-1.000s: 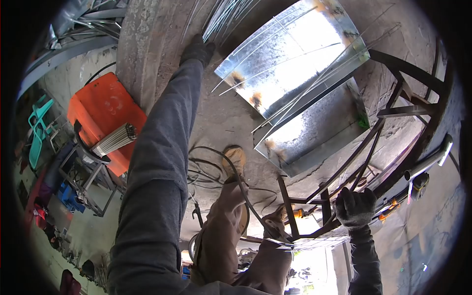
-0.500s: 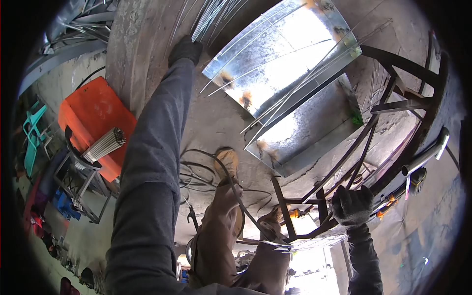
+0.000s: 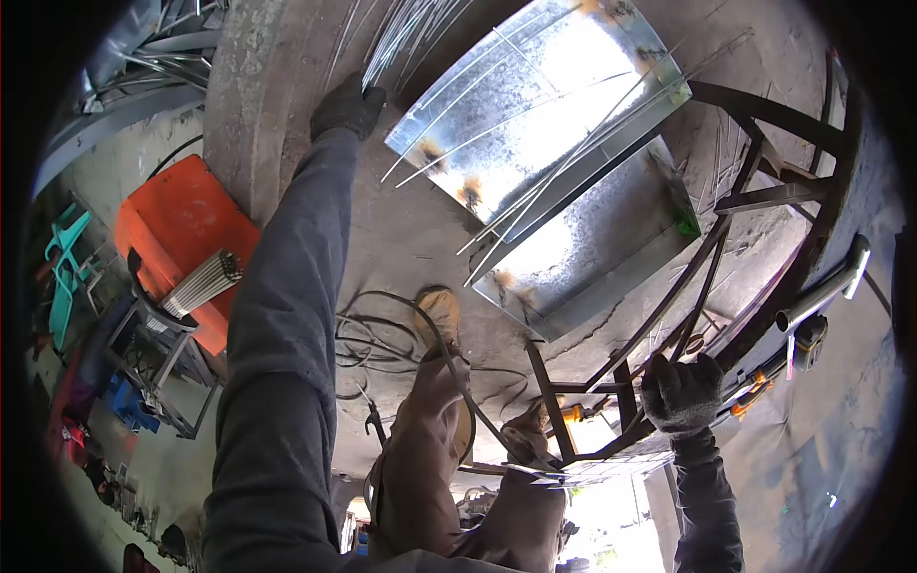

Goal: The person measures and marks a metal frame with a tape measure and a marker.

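My left hand, in a dark glove, reaches far forward with its fingers closed around the near ends of a bundle of thin metal rods. To the right of it lies a shiny sheet-metal panel with scorched spots and several loose rods on top. Close to my body on the right, my gloved right hand is curled over the curved bar of a dark metal frame. What lies under its palm is hidden.
A second sheet-metal tray sits beside the panel. Dark cable coils on the floor by my boot. On the left, an orange container stands near a bundle of welding rods. A metal pipe lies at the right.
My left hand has shifted slightly left and nearer, still at the rod bundle. The right hand stays on the frame. The whole view has moved a little.
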### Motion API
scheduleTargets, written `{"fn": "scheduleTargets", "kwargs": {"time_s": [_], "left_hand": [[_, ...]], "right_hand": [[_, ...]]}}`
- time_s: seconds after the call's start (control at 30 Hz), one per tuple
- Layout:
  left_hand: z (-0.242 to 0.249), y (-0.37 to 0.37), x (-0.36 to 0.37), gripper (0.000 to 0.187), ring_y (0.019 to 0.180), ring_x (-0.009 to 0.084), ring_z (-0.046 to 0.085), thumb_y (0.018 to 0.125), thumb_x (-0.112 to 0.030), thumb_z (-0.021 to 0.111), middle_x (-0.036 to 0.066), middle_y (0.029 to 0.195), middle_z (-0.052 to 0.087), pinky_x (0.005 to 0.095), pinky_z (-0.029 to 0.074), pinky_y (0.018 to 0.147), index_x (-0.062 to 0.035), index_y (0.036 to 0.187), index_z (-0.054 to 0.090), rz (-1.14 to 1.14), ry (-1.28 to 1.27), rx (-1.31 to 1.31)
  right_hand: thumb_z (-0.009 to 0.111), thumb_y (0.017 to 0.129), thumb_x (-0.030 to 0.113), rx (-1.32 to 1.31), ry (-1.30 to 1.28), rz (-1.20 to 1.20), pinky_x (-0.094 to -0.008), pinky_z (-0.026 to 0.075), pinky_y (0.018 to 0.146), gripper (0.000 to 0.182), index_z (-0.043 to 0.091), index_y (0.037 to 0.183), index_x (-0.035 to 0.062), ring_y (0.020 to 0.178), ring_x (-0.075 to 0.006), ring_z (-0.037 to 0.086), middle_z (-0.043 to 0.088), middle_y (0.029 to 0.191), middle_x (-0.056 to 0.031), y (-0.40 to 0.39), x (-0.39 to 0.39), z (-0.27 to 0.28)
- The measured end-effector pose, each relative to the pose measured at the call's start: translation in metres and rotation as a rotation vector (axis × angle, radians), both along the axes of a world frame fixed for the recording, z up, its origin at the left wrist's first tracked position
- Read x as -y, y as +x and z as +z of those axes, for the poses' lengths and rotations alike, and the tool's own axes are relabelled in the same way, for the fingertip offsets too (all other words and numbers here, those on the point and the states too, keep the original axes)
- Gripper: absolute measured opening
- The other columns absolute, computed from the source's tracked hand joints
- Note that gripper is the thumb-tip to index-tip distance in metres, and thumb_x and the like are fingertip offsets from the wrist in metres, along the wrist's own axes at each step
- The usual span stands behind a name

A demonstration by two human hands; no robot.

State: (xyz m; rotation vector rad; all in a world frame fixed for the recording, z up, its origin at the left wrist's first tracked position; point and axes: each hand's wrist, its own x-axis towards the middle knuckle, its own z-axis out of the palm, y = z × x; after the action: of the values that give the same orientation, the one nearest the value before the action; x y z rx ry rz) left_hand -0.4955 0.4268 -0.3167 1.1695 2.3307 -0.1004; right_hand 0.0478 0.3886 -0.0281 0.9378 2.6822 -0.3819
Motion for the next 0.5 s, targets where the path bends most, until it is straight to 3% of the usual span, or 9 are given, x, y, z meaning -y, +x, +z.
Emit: {"fn": "scheduleTargets", "kwargs": {"time_s": [0.17,0.23,0.27,0.3,0.37,0.4,0.43,0.5], "left_hand": [[0.039,-0.044,-0.001,0.049,0.122,0.0378,0.057,0.094,-0.047,0.056,0.021,0.131,0.060,0.0503,0.047,0.097,-0.0107,0.127,0.058,-0.074,0.004,-0.077],[0.043,-0.060,-0.002,0.055,0.123,0.0385,0.056,0.094,-0.047,0.054,0.022,0.133,0.059,0.0491,0.046,0.099,-0.0078,0.134,0.054,-0.108,0.019,0.093],[0.027,-0.066,0.005,0.049,0.106,0.0398,0.063,0.094,-0.045,0.057,0.023,0.107,0.066,0.0469,0.048,0.092,-0.0073,0.125,0.060,-0.154,0.189,0.081],[0.035,-0.064,0.002,0.049,0.106,0.0398,0.063,0.094,-0.045,0.057,0.023,0.107,0.066,0.0469,0.048,0.092,-0.0073,0.125,0.060,-0.158,0.208,0.071],[0.050,-0.062,-0.003,0.051,0.087,0.0279,0.064,0.095,-0.050,0.058,0.014,0.097,0.066,0.0426,0.049,0.081,-0.0072,0.122,0.061,-0.085,0.205,0.420],[0.040,-0.064,-0.006,0.049,0.072,0.0187,0.054,0.094,-0.052,0.059,0.006,0.085,0.062,0.0386,0.047,0.067,-0.0076,0.116,0.064,0.116,0.166,0.624],[0.067,-0.052,-0.017,0.049,0.072,0.0187,0.054,0.094,-0.052,0.059,0.006,0.085,0.062,0.0386,0.047,0.067,-0.0076,0.116,0.064,0.104,0.186,0.621],[0.145,-0.009,-0.028,0.057,0.102,0.0361,0.065,0.095,-0.054,0.055,0.022,0.113,0.069,0.0447,0.046,0.091,-0.0047,0.121,0.065,0.228,0.088,0.599]], "right_hand": [[0.071,0.083,0.024,-0.023,0.051,-0.029,-0.0450,0.047,0.086,0.026,0.065,0.105,0.0117,0.062,-0.0226,0.059,0.058,0.067,-0.0005,-0.001,-0.002,0.004],[0.072,0.083,0.024,-0.051,0.070,-0.033,-0.0449,0.047,0.087,0.026,0.064,0.105,0.0121,0.062,-0.0222,0.060,0.057,0.066,-0.0001,0.002,0.001,0.001],[0.072,0.083,0.024,-0.049,0.058,-0.047,-0.0449,0.047,0.087,0.025,0.064,0.104,0.0123,0.062,-0.0219,0.060,0.058,0.066,-0.0001,0.003,0.002,0.003],[0.072,0.083,0.024,-0.047,0.049,-0.060,-0.0449,0.048,0.087,0.024,0.064,0.103,0.0125,0.062,-0.0216,0.061,0.058,0.066,0.0000,0.003,0.002,0.005],[0.071,0.083,0.023,-0.076,0.071,-0.067,-0.0433,0.047,0.088,0.020,0.063,0.097,0.0129,0.061,-0.0221,0.061,0.058,0.065,-0.0012,0.002,0.002,0.006],[0.071,0.082,0.023,-0.092,0.059,-0.074,-0.0430,0.047,0.087,0.019,0.063,0.096,0.0128,0.061,-0.0225,0.061,0.058,0.065,-0.0018,0.004,0.002,0.005],[0.071,0.082,0.023,-0.106,0.044,-0.082,-0.0427,0.046,0.086,0.018,0.063,0.095,0.0128,0.061,-0.0230,0.060,0.058,0.064,-0.0024,0.005,0.003,0.005],[0.071,0.081,0.022,-0.136,0.063,-0.079,-0.0427,0.046,0.084,0.016,0.063,0.092,0.0129,0.061,-0.0240,0.060,0.058,0.064,-0.0032,0.006,0.001,0.009]]}}
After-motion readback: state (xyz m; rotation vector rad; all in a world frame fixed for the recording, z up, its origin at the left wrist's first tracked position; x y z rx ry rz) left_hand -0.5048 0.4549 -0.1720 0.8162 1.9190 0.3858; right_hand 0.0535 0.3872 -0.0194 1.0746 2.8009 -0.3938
